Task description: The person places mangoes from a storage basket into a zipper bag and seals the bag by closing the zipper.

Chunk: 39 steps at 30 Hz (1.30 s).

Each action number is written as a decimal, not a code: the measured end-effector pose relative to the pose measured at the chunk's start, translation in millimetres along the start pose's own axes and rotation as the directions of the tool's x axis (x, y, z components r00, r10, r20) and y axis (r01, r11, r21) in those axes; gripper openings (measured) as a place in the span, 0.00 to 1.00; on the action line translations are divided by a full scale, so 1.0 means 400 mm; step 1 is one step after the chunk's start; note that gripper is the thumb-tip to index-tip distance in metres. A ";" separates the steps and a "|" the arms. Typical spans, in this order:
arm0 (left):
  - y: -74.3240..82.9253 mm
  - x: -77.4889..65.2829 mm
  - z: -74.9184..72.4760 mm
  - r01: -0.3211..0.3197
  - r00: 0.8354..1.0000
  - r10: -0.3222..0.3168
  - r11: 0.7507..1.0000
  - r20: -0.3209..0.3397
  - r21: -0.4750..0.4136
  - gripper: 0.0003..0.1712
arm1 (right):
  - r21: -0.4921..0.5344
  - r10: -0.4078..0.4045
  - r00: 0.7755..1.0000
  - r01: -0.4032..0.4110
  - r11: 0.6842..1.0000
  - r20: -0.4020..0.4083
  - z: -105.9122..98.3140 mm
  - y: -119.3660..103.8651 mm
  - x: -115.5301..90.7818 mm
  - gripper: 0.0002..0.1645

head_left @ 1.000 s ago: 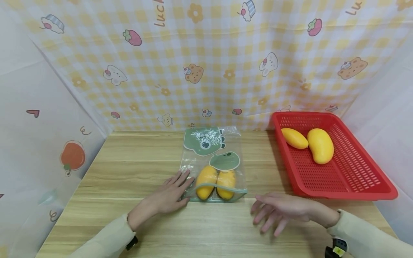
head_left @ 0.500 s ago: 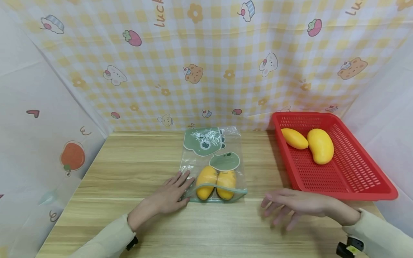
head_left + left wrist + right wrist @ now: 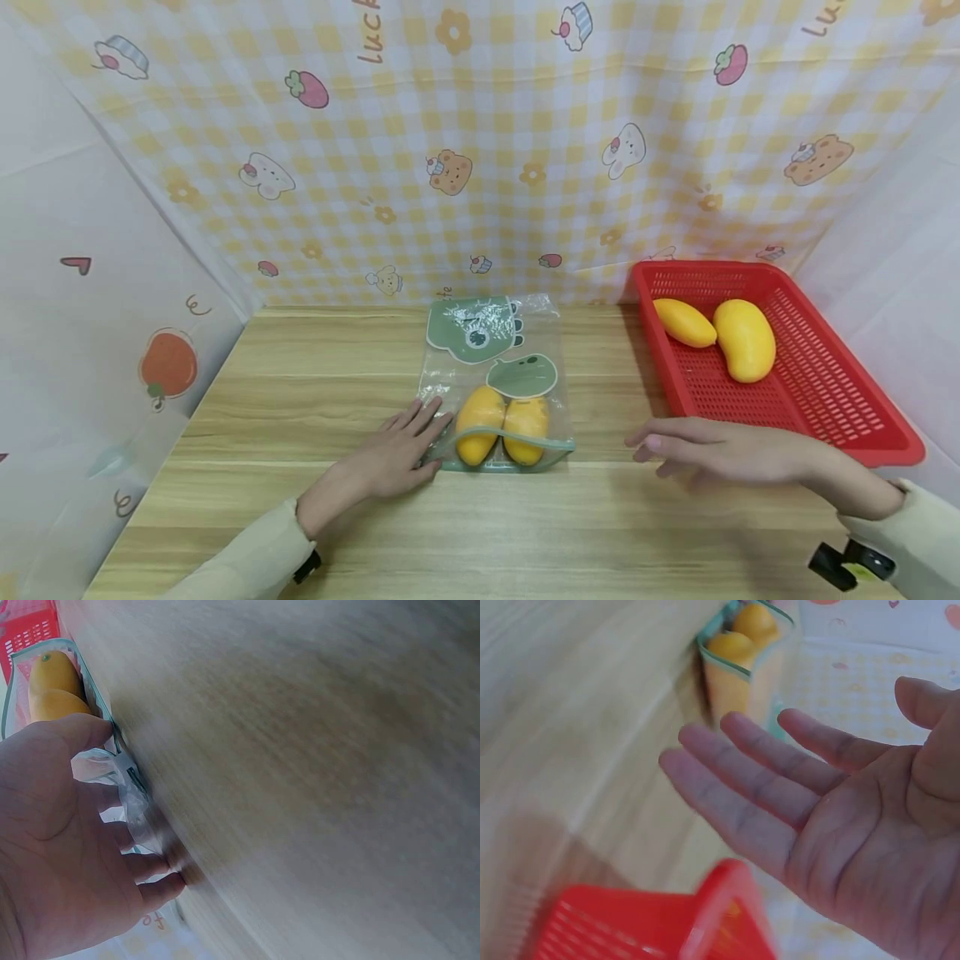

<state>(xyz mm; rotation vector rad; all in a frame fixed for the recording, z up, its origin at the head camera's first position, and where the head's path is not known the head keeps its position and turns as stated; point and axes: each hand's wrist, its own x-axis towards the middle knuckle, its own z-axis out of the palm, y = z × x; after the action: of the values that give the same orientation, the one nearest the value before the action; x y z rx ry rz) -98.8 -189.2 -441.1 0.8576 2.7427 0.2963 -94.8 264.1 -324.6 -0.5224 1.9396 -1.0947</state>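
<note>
A clear zip bag with green cartoon prints lies on the table, its green-edged mouth toward me. Inside it are two mangoes, the left mango beside the right mango. My left hand rests with spread fingers on the bag's left edge; the left wrist view shows its fingertips at the plastic. Over the table, just in front of the red basket, my right hand hovers with loosely extended fingers, holding nothing. Two more mangoes, a slim mango and a curved mango, lie in the basket.
The wooden table meets a yellow checked cloth at its back edge. White cloth hangs at the left side, and more at the right. The basket's raised rim stands at the right end of the table.
My right hand has moved rightward, away from the bag and toward the front of the basket, turning its back upward. The left hand, bag and mangoes stay where they were.
</note>
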 end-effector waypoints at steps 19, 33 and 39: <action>0.002 -0.004 0.003 0.007 1.000 -0.007 1.000 -0.005 0.001 0.38 | -0.549 -0.191 0.932 -0.010 0.836 -0.308 -0.057 -0.049 -0.038 0.27; 0.002 0.000 0.003 0.010 1.000 -0.010 1.000 -0.007 0.007 0.38 | -0.609 -0.245 0.875 -0.069 0.790 -0.417 -0.150 -0.007 -0.009 0.33; 0.003 0.002 0.003 0.014 1.000 -0.014 1.000 -0.002 0.018 0.38 | -0.619 -0.242 0.875 -0.080 0.781 -0.419 -0.192 0.003 -0.005 0.33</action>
<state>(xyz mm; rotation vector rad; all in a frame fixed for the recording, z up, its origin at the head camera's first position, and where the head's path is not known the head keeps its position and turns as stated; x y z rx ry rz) -98.5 -187.9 -441.9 0.8433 2.7562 0.2703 -156.6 304.6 -303.2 -0.7455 2.7735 -0.6310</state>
